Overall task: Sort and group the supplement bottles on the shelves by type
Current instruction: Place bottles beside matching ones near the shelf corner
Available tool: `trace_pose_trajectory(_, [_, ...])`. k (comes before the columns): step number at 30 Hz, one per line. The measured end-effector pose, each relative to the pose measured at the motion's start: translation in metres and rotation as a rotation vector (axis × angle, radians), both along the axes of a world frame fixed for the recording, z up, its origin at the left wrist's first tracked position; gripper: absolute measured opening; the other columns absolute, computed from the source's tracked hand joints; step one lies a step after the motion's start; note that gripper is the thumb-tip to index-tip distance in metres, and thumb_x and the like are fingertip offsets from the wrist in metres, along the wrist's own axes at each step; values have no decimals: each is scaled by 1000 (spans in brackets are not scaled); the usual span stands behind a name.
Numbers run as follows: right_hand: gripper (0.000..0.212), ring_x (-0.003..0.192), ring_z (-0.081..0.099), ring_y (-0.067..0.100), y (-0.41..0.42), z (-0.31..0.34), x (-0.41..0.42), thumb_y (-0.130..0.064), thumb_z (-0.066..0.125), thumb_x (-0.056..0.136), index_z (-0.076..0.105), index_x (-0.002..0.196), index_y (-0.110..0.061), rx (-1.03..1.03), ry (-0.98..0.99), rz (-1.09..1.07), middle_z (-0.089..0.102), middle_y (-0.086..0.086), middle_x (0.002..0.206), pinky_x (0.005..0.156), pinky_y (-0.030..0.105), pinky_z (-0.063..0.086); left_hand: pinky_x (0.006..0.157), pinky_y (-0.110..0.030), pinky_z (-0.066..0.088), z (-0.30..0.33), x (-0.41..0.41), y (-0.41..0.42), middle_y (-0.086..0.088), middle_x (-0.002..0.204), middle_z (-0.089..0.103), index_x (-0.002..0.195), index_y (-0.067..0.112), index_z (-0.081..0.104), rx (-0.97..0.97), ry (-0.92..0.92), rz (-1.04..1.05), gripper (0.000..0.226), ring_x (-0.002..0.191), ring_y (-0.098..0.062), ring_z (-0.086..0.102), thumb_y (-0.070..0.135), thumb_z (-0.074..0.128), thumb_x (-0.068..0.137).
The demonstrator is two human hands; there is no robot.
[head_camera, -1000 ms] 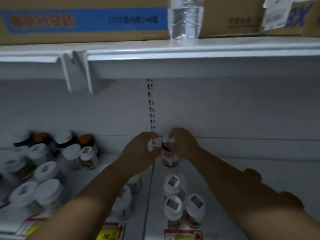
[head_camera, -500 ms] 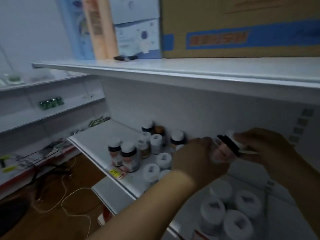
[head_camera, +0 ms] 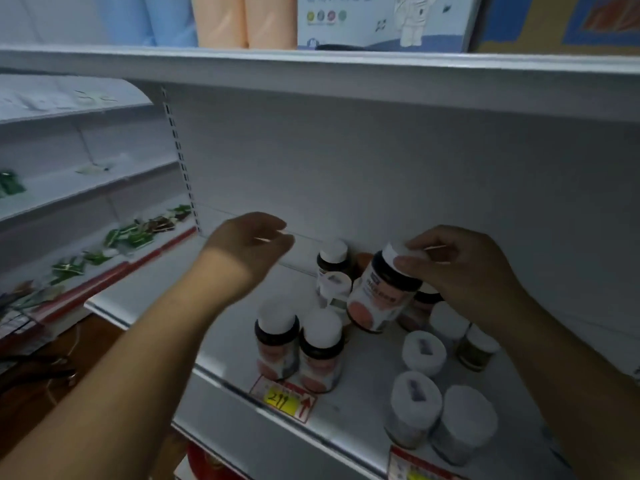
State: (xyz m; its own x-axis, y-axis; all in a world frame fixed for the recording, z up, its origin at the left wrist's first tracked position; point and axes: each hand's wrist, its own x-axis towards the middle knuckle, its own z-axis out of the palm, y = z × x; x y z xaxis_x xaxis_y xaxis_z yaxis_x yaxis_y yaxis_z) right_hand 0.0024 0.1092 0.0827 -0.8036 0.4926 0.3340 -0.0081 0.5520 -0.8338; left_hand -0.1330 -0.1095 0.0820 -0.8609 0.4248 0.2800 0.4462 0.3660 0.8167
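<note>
My right hand (head_camera: 464, 271) grips a dark supplement bottle (head_camera: 379, 296) by its white cap; the bottle has an orange-and-white label and hangs tilted above the white shelf (head_camera: 242, 344). My left hand (head_camera: 252, 244) hovers over the bare left part of the shelf with loosely curled fingers and holds nothing. Two matching dark bottles (head_camera: 298, 344) stand side by side at the shelf's front edge. Several white-capped bottles (head_camera: 424, 351) stand to the right, under my right forearm. More bottles (head_camera: 334, 268) stand at the back against the wall.
A red and yellow price tag (head_camera: 284, 398) sits on the shelf's front rail. The upper shelf (head_camera: 311, 69) carries boxes and rolls. Green packets (head_camera: 131, 233) lie on the neighbouring shelf at the left. Cables lie on the brown floor at lower left.
The view has swung left along the shelf. My left hand has let go of the bottle and moved left, away from it. My right hand still holds the bottle by its cap.
</note>
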Motion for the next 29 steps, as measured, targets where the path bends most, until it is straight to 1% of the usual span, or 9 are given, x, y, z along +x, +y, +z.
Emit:
trace_pose_trajectory(3, [12,78,65,6,-11,12,-24,-27,77,69,68,77,-28,-22,60,-18,70,-11,84,69,22,52,87,-34,49,-12,-39,-12,-4,104,69,94,26,64,104,-201,-49,9,96,-20,64,25,57,89])
trace_pose_trajectory(5, [14,80,65,6,-25,19,-51,-28,76,69,66,78,-31,-28,51,44,69,-13,85,71,24,53,84,-31,49,-25,-54,-16,-1,105,69,103,21,64,152,-361,-105,17,98,-18,65,26,54,91])
trace_pose_trajectory(8, [25,83,62,2,-47,13,-98,-30,74,70,64,93,-29,90,-102,140,65,-13,94,62,15,50,78,-25,51,-44,-69,-17,3,104,69,115,17,62,170,-517,-170,33,98,-14,65,36,53,90])
trace_pose_trajectory(12, [42,92,61,13,-56,-8,-137,-29,75,68,63,107,-22,181,-281,203,64,-1,107,73,23,49,77,-27,54,-66,-79,-14,0,102,72,103,24,68,148,-616,-245,35,94,-18,68,50,55,84])
trace_pose_trajectory(17, [32,83,59,11,-56,-33,-149,-29,79,64,63,91,-26,201,-423,270,63,1,100,72,25,52,65,-23,56,-77,-84,-4,9,94,73,93,31,70,95,-665,-251,42,85,-15,70,65,59,71])
trace_pose_trajectory(20, [30,65,56,-8,-59,-49,-144,-36,81,62,66,83,-22,244,-477,301,62,-10,82,54,5,43,67,-25,57,-87,-86,1,5,95,73,91,25,71,-22,-676,-263,40,87,-17,68,60,60,75])
trace_pose_trajectory(23, [32,54,52,-15,-63,-60,-140,-38,82,62,66,80,-16,223,-501,330,56,-14,66,43,2,33,67,-27,56,-95,-86,2,4,88,75,83,24,74,-71,-672,-288,30,83,-15,69,52,64,75])
trace_pose_trajectory(26, [28,66,57,-6,-60,-57,-132,-36,77,70,68,90,-19,315,-467,291,63,-11,76,58,5,43,64,-26,55,-98,-88,4,2,85,75,78,25,75,-85,-626,-280,27,80,-15,69,50,67,74])
trace_pose_trajectory(29, [20,86,61,14,-36,-51,-114,-16,65,79,69,99,-17,408,-404,186,68,5,99,73,24,48,64,-29,55,-102,-90,7,1,81,74,75,24,75,-107,-571,-258,25,78,-14,68,49,67,75])
